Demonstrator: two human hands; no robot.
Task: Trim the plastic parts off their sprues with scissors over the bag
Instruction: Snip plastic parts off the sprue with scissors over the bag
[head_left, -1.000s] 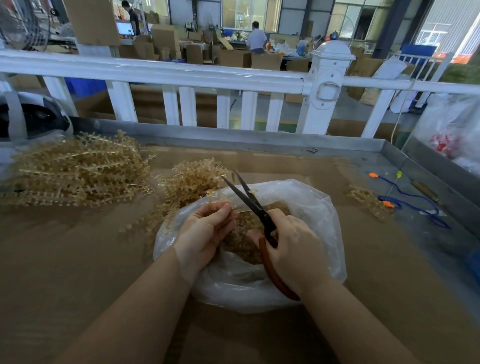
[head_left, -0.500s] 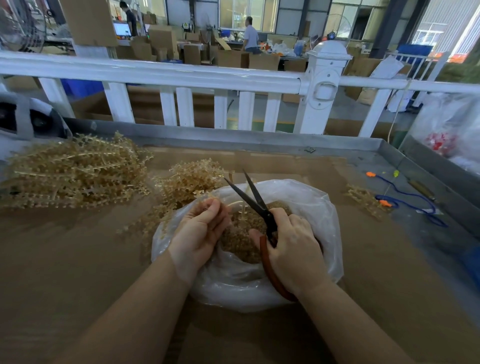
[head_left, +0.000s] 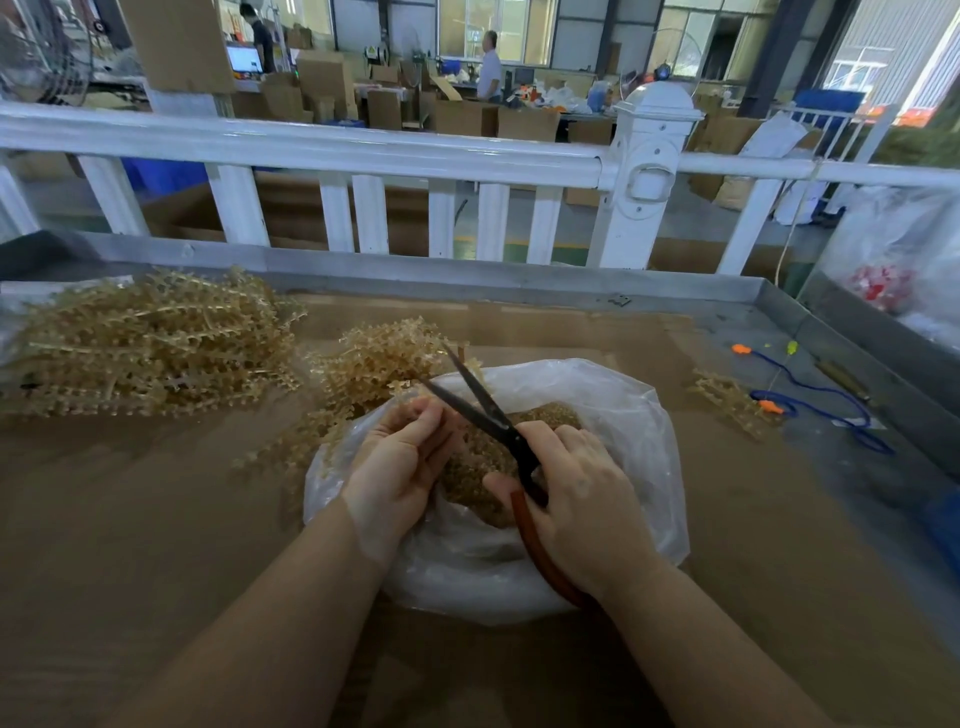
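Black-bladed, red-handled scissors (head_left: 498, 426) stood open above the clear plastic bag (head_left: 639, 415). Tan trimmed parts (head_left: 478, 462) filled it. Untrimmed tan plastic sprues (head_left: 150, 343) lay piled left, possibly tangled.

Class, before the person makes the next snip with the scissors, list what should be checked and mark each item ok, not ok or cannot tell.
1. Scissors blades apart, ready to cut: ok.
2. Right hand grips the red handles: ok.
3. Left hand pinches a sprue at the blades: cannot tell, the piece is hidden by fingers.
4. Left fingers clear of the blades: not ok, they look very close.
5. Cut happens over the open bag: ok.
6. Untrimmed sprues waiting nearby on the table: ok.
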